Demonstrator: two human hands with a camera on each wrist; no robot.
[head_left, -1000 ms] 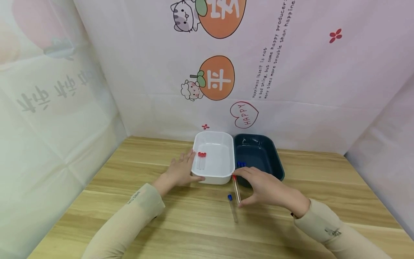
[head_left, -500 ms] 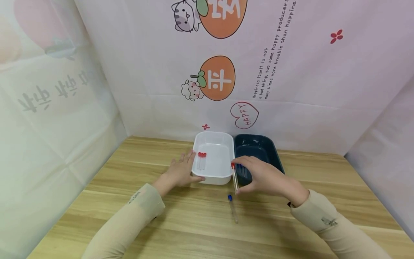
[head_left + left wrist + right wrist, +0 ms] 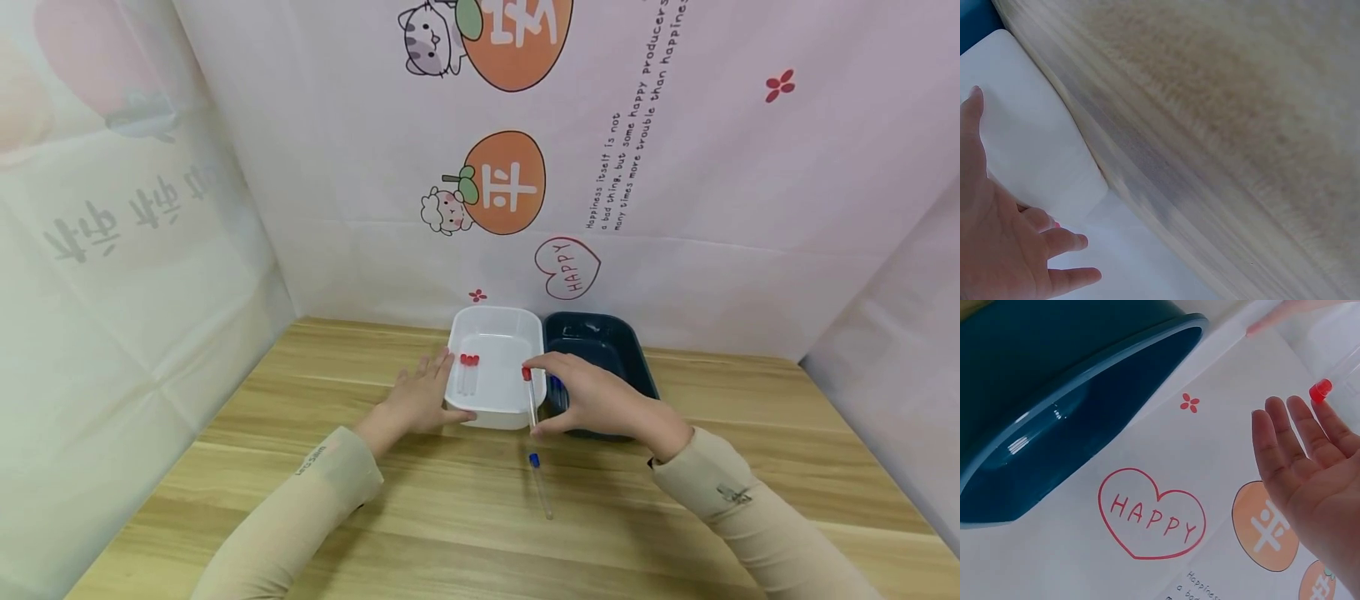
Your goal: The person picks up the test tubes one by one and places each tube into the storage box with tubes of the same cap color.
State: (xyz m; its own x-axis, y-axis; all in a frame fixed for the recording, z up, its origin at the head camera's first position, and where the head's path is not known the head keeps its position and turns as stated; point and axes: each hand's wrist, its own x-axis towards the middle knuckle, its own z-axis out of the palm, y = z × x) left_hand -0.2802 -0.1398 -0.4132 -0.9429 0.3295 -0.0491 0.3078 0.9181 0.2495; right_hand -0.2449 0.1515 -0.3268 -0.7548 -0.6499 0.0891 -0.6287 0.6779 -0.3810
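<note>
My right hand (image 3: 600, 400) pinches a red-capped test tube (image 3: 533, 402), forefinger at the cap and thumb at the lower end, over the right front rim of the white basin (image 3: 498, 335). The red cap (image 3: 1320, 390) shows by the fingertips in the right wrist view. At the white basin's left front corner rests my left hand (image 3: 415, 402), thumb along the front wall; the left wrist view shows its straight fingers (image 3: 1067, 241). Inside that basin lie several red-capped tubes (image 3: 468, 380). Blue-capped tubes (image 3: 557, 385) lie in the dark blue basin (image 3: 600, 354), partly hidden by my right hand.
One blue-capped test tube (image 3: 542, 488) lies on the wooden table (image 3: 450, 533) in front of the basins. Both basins stand side by side near the printed backdrop (image 3: 360, 267). A white cloth (image 3: 127, 333) bounds the left side.
The right hand has carried the red-capped tube up and left, from in front of the dark basin to over the white basin's rim. The left hand stays in place.
</note>
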